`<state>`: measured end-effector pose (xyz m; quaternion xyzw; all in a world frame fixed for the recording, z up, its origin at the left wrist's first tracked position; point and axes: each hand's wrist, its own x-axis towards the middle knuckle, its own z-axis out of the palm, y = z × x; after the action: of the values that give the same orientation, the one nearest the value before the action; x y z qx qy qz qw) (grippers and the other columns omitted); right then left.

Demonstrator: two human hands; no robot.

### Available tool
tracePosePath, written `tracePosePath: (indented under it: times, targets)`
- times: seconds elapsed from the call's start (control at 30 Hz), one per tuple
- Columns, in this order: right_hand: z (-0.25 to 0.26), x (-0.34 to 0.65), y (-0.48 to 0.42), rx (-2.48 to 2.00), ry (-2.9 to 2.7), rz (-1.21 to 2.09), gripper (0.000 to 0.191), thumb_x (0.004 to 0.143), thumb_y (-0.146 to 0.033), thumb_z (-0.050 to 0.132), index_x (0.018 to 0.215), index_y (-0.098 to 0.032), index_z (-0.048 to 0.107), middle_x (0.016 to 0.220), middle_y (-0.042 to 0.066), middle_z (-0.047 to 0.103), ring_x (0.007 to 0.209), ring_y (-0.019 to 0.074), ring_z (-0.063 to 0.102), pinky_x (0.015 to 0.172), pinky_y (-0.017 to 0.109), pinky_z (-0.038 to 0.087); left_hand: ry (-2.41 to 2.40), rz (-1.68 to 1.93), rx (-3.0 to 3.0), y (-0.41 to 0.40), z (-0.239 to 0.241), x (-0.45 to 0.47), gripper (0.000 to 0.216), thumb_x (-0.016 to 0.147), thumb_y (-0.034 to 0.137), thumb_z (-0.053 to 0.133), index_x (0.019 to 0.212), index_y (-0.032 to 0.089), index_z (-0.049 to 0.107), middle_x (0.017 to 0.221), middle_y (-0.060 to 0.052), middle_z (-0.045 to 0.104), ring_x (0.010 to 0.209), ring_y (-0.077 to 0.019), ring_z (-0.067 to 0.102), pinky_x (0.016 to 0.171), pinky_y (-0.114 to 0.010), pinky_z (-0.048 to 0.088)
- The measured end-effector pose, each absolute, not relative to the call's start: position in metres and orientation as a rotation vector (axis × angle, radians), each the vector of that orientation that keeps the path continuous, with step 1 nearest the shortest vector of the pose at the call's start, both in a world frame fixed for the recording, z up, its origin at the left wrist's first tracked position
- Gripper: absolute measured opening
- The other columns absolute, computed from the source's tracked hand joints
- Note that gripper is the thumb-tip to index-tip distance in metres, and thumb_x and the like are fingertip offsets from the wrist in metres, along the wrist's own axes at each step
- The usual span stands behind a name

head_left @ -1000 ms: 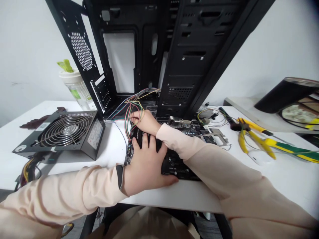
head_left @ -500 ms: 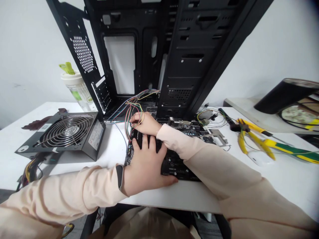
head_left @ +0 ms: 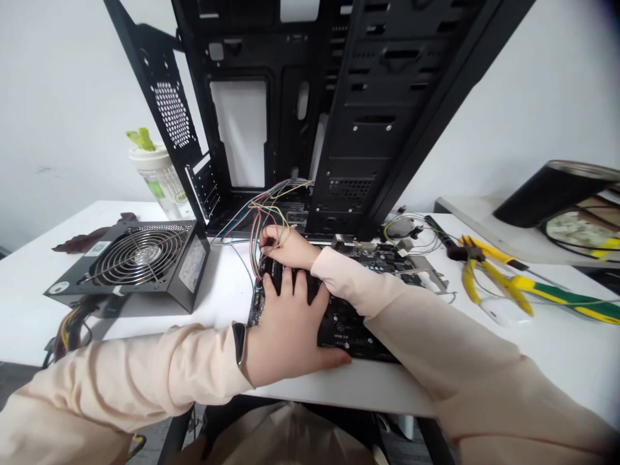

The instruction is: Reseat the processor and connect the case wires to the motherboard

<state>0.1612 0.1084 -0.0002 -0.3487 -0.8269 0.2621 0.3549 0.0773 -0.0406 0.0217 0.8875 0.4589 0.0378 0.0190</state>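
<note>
On the white table lies a black motherboard [head_left: 356, 332], partly covered by my hands and sleeves. My left hand [head_left: 290, 326] rests flat across its lower left part, fingers spread, thumb pointing right along the near edge. My right hand [head_left: 290, 247] reaches over to the board's far left edge, fingers curled and pinched among thin coloured wires [head_left: 256, 239]. Some of these wires loop over its fingers, and the pinched tip is hidden. The wires run back into the open black computer case [head_left: 358, 155], while several end at the board's left edge.
A power supply [head_left: 196, 268] with a fan grille sits left, near a clear tumbler [head_left: 162, 184]. On the right lie yellow-handled pliers [head_left: 504, 287], a green-yellow screwdriver [head_left: 566, 300] and loose wires. A black cylinder [head_left: 542, 194] rests on a raised board [head_left: 465, 206].
The whole view has shifted slightly, so things appear a little further right and lower. Both hands keep nearly the same places on the motherboard; the right fingers remain pinched among the wires.
</note>
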Motion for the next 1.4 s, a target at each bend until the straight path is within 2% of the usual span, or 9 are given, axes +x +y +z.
tracePosePath:
  times: [0.27, 0.37, 0.43, 0.5, 0.67, 0.87, 1.07, 1.23, 1.4]
  targets:
    - [-0.01, 0.159, 0.119, -0.82, -2.178, 0.831, 0.023, 0.072, 0.0, 0.049, 0.08, -0.014, 0.065, 0.076, -0.001, 0.065, 0.07, 0.0093, 0.059, 0.07, 0.022, 0.05, 1.42, 0.102, 2.755, -0.039, 0.021, 0.076, 0.106, 0.065, 0.079, 0.06, 0.148, 0.019, 0.033, 0.148, -0.029, 0.036, 0.137, -0.0531, 0.029, 0.104, -0.077, 0.019]
    - [-0.014, 0.158, 0.123, -0.808, -2.182, 0.813, 0.028, 0.073, 0.001, 0.049, 0.082, -0.015, 0.07, 0.087, 0.002, 0.07, 0.084, 0.0114, 0.064, 0.086, 0.028, 0.052, 1.415, 0.112, 2.764, -0.039, 0.02, 0.076, 0.105, 0.065, 0.079, 0.06, 0.147, 0.019, 0.035, 0.146, -0.029, 0.038, 0.136, -0.0529, 0.03, 0.103, -0.077, 0.02]
    - [-0.016, 0.157, 0.125, -0.807, -2.168, 0.77, 0.031, 0.075, 0.001, 0.048, 0.085, -0.017, 0.072, 0.1, 0.004, 0.07, 0.1, 0.0126, 0.063, 0.099, 0.031, 0.047, 1.412, 0.123, 2.77, -0.039, 0.02, 0.077, 0.104, 0.065, 0.079, 0.06, 0.146, 0.019, 0.037, 0.145, -0.029, 0.039, 0.135, -0.0525, 0.031, 0.103, -0.077, 0.021]
    - [-0.018, 0.157, 0.125, -0.819, -2.156, 0.725, 0.033, 0.077, 0.0, 0.048, 0.088, -0.017, 0.073, 0.109, 0.005, 0.068, 0.108, 0.0134, 0.061, 0.104, 0.033, 0.044, 1.411, 0.14, 2.777, -0.04, 0.02, 0.077, 0.103, 0.064, 0.079, 0.06, 0.145, 0.018, 0.038, 0.144, -0.029, 0.039, 0.134, -0.0521, 0.032, 0.102, -0.076, 0.022]
    - [-0.02, 0.157, 0.125, -0.853, -2.185, 0.628, 0.031, 0.079, -0.001, 0.048, 0.086, -0.017, 0.074, 0.104, 0.006, 0.07, 0.102, 0.0142, 0.065, 0.101, 0.034, 0.048, 1.413, 0.168, 2.781, -0.041, 0.021, 0.076, 0.101, 0.063, 0.078, 0.061, 0.144, 0.02, 0.04, 0.141, -0.027, 0.043, 0.131, -0.0504, 0.036, 0.102, -0.075, 0.023]
    - [-0.017, 0.159, 0.121, -0.891, -2.21, 0.487, 0.031, 0.077, -0.002, 0.052, 0.096, -0.014, 0.073, 0.12, 0.01, 0.066, 0.115, 0.0178, 0.06, 0.108, 0.036, 0.043, 1.418, 0.163, 2.784, -0.04, 0.02, 0.076, 0.098, 0.064, 0.079, 0.06, 0.14, 0.021, 0.044, 0.141, -0.027, 0.042, 0.131, -0.0507, 0.035, 0.102, -0.076, 0.022]
    - [-0.017, 0.159, 0.119, -0.905, -2.246, 0.394, 0.026, 0.079, -0.007, 0.053, 0.093, -0.016, 0.072, 0.111, 0.008, 0.068, 0.107, 0.0163, 0.062, 0.102, 0.033, 0.047, 1.42, 0.162, 2.781, -0.04, 0.02, 0.077, 0.096, 0.063, 0.078, 0.061, 0.139, 0.022, 0.044, 0.139, -0.025, 0.044, 0.129, -0.0499, 0.037, 0.103, -0.075, 0.022]
    - [-0.014, 0.161, 0.116, -0.933, -2.226, 0.315, 0.025, 0.075, -0.01, 0.056, 0.094, -0.016, 0.071, 0.112, 0.009, 0.062, 0.106, 0.0189, 0.058, 0.1, 0.035, 0.047, 1.422, 0.172, 2.783, -0.041, 0.02, 0.076, 0.097, 0.063, 0.078, 0.061, 0.139, 0.021, 0.043, 0.14, -0.026, 0.042, 0.131, -0.0508, 0.034, 0.103, -0.075, 0.022]
    - [-0.011, 0.162, 0.113, -0.947, -2.231, 0.293, 0.029, 0.072, -0.009, 0.058, 0.099, -0.015, 0.068, 0.097, 0.007, 0.061, 0.089, 0.0179, 0.059, 0.089, 0.035, 0.05, 1.416, 0.193, 2.798, -0.04, 0.019, 0.075, 0.098, 0.063, 0.079, 0.061, 0.139, 0.02, 0.044, 0.14, -0.027, 0.042, 0.131, -0.0516, 0.034, 0.103, -0.075, 0.022]
